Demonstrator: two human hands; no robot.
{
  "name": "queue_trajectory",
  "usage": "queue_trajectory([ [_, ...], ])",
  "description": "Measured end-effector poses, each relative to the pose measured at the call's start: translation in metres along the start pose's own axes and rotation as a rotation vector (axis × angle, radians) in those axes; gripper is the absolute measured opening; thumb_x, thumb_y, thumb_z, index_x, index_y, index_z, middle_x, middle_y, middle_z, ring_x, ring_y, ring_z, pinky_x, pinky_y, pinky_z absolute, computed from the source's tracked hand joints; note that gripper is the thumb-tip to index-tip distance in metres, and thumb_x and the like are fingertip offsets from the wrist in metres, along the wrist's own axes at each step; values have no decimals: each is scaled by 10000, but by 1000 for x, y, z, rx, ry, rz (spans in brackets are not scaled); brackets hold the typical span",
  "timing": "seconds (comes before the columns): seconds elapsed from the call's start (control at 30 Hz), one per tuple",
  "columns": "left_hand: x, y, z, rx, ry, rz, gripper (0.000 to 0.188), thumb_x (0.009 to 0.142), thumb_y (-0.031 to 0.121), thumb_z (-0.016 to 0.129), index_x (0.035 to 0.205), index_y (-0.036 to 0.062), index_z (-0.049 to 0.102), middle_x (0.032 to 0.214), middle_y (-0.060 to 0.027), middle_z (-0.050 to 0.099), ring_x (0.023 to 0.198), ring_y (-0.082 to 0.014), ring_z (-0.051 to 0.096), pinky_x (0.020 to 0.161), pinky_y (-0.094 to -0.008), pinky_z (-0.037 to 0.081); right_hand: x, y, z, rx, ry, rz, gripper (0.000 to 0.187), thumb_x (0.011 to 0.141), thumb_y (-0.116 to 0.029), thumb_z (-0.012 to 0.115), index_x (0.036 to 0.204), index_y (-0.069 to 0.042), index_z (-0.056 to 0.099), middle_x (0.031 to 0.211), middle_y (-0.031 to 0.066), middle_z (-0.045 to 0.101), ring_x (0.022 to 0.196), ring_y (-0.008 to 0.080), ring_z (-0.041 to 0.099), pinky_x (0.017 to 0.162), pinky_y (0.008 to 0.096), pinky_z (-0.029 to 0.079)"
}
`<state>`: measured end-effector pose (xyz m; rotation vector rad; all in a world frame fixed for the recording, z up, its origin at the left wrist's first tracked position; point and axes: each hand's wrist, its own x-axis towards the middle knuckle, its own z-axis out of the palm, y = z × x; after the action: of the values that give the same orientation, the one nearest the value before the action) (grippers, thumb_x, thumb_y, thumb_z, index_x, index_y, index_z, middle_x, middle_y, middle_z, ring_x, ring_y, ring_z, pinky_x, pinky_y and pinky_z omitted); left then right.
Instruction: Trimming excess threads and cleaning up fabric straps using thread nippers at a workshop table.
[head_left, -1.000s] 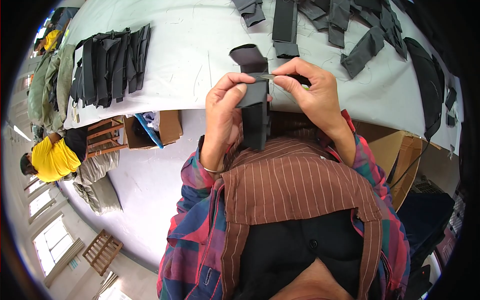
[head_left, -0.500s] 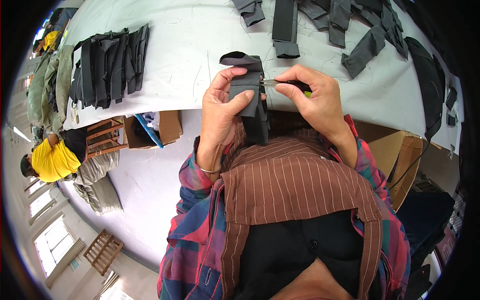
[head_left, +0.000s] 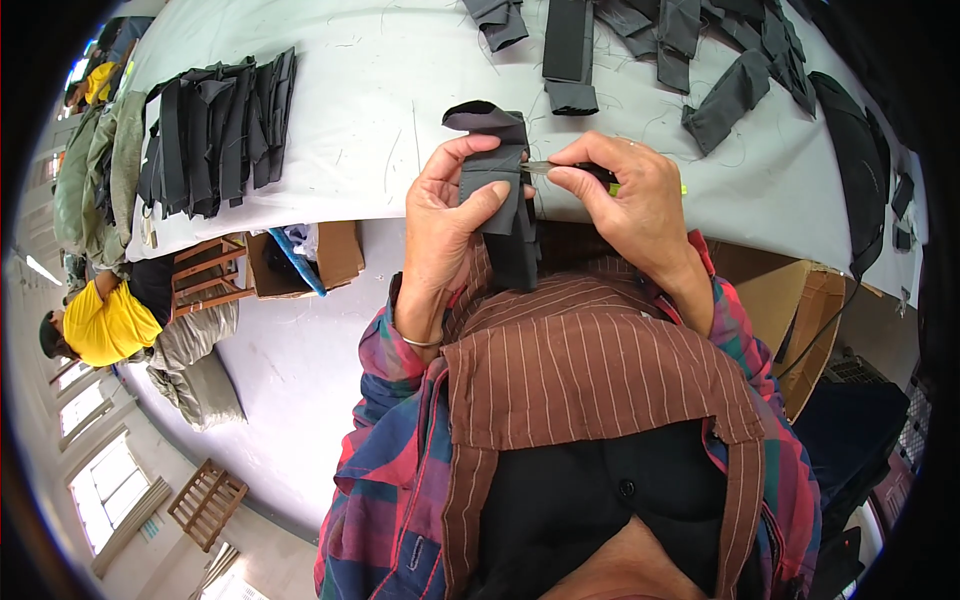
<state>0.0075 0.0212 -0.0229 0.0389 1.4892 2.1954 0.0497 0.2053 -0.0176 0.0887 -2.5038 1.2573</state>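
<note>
My left hand (head_left: 445,205) pinches a folded dark grey fabric strip (head_left: 490,172) between thumb and fingers, just over the table's near edge. One end of the strip curls over at the top; the rest hangs down toward my apron. In my right hand (head_left: 632,200) is a pair of thread snips (head_left: 537,167) with metal blades, a black body and bits of yellow-green. Its blade tips point left and meet the strip's right edge. My palm and fingers cover most of the snips' handle, and whether a thread lies between the blades is too small to tell.
On the white-covered table (head_left: 350,120) a row of stacked dark strips (head_left: 220,135) lies at left, with loose strips (head_left: 735,100) at far right. Cut threads are scattered about. Cardboard boxes (head_left: 340,255) stand below the edge. At left a person in a yellow shirt (head_left: 115,320) sits.
Both hands stay almost in place, shifted very slightly. The strip is still in my left hand and the snips are still at its edge.
</note>
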Motion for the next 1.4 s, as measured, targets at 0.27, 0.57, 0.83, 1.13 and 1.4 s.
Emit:
queue_trajectory([
  [0.27, -2, 2, 2, 32, 12, 5, 385, 806, -81, 572, 1179, -36, 492, 1104, -222, 607, 875, -245, 673, 797, -341, 572, 0, 0, 3, -60, 51, -89, 139, 769, -231, 720, 787, -112, 650, 650, 17, 615, 590, 224, 558, 570, 343, 396],
  [0.57, -5, 6, 2, -72, -6, -26, 343, 846, 4, 519, 1185, -36, 487, 1096, -229, 607, 866, -285, 671, 791, -368, 568, -2, 2, 2, 307, 42, 42, 127, 774, -159, 739, 856, -95, 665, 676, -16, 613, 601, 108, 527, 595, 262, 390],
  [0.83, -11, 13, 10, -165, -38, -30, 295, 861, 15, 507, 1150, -3, 446, 1035, -193, 623, 835, -261, 674, 741, -344, 564, 19, -21, -4, 225, 20, 0, 322, 752, -134, 763, 1049, -98, 644, 747, 15, 634, 658, 71, 548, 600, 233, 434],
  [1.13, -39, 51, 31, 735, -209, 278, 785, 782, -50, 639, 1435, 45, 213, 1104, -164, 637, 1068, -180, 590, 925, -279, 437, 53, -21, -9, 926, 73, 184, 84, 820, -79, 709, 817, -13, 658, 703, -58, 593, 638, 6, 483, 569, 177, 383],
  [1.4, -11, 36, 29, 239, 4, 120, 191, 933, 130, 592, 1039, -29, 609, 782, 19, 632, 692, -10, 530, 606, -163, 409, 51, -32, -16, 792, 36, 264, 76, 815, -73, 718, 833, -47, 648, 722, -81, 552, 664, 3, 459, 601, 177, 361],
])
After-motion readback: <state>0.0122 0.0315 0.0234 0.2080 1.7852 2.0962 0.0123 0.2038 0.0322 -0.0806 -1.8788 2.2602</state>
